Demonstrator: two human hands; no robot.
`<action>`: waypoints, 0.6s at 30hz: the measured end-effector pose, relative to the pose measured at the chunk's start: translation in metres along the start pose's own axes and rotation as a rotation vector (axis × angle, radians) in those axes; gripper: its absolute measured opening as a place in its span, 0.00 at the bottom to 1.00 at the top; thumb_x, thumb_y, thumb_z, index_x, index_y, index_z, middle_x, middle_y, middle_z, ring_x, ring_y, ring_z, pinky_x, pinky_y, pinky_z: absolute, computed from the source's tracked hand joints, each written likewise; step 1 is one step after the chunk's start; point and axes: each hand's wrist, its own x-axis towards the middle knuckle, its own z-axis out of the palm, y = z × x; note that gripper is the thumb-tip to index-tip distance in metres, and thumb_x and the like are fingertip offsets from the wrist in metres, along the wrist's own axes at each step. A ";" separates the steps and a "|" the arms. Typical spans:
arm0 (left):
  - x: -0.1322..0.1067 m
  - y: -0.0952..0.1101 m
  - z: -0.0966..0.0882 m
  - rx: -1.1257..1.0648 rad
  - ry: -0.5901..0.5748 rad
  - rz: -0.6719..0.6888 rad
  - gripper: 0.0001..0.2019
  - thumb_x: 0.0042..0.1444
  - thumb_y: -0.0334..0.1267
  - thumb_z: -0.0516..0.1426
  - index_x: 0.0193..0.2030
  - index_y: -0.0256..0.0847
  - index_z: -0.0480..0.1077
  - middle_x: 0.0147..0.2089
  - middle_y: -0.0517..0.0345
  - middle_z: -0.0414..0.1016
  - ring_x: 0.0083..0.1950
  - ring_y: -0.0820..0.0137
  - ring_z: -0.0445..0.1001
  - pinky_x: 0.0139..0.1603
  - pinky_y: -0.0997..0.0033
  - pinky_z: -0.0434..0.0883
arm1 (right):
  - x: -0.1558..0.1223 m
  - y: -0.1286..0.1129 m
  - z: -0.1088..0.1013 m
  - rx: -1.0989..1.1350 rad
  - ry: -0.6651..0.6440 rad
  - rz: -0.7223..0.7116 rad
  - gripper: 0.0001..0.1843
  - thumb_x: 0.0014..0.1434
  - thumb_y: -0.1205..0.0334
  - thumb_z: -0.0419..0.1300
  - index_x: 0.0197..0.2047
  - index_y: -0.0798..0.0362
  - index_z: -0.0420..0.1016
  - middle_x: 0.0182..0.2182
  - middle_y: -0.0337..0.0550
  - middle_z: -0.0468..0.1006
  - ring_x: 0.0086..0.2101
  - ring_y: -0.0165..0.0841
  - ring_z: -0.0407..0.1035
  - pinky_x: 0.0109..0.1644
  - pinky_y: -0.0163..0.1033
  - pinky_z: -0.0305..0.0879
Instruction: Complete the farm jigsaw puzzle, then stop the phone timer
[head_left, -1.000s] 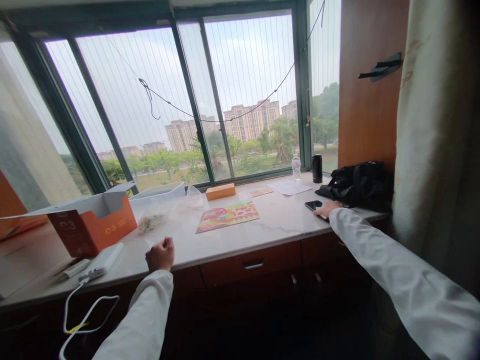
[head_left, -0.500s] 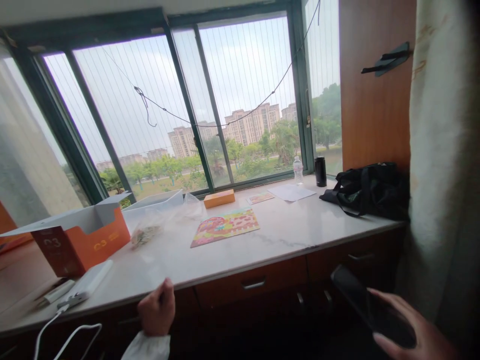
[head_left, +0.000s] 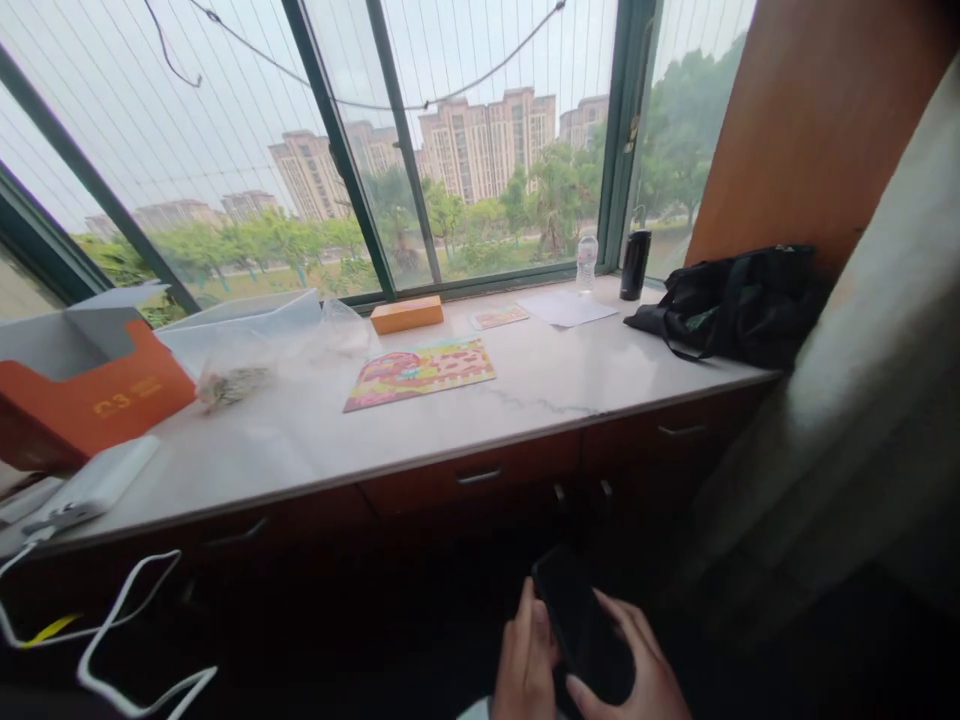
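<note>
A dark smartphone (head_left: 579, 622) is held low in front of the counter, its screen black. My right hand (head_left: 645, 665) grips it from the right, with the thumb across the lower front and fingers along the far edge. Against the phone's left edge, my left hand (head_left: 523, 655) is closed with bent fingers; some of its fingertips are hidden behind the phone. Beyond both hands, a colourful picture board (head_left: 424, 375) lies flat on the white counter (head_left: 300, 440).
On the left stand an orange box (head_left: 97, 395), a clear bin (head_left: 247, 325), a plastic bag of small pieces (head_left: 232, 388) and a white power strip (head_left: 112, 475) with a dangling cable. An orange carton (head_left: 407, 315), paper (head_left: 568, 308), bottle (head_left: 586, 265), black flask (head_left: 636, 265) and black bag (head_left: 739, 305) line the back.
The view has tilted down. My left hand has come from the counter's edge to the phone. My right hand has brought the phone left, to the lower middle.
</note>
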 end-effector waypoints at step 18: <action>-0.007 0.013 -0.011 -0.041 -0.057 0.167 0.24 0.66 0.54 0.46 0.42 0.36 0.72 0.37 0.54 0.77 0.34 0.69 0.71 0.37 0.70 0.66 | -0.034 -0.047 -0.022 0.544 -0.478 0.389 0.34 0.60 0.48 0.61 0.65 0.44 0.55 0.52 0.50 0.72 0.38 0.40 0.74 0.32 0.42 0.76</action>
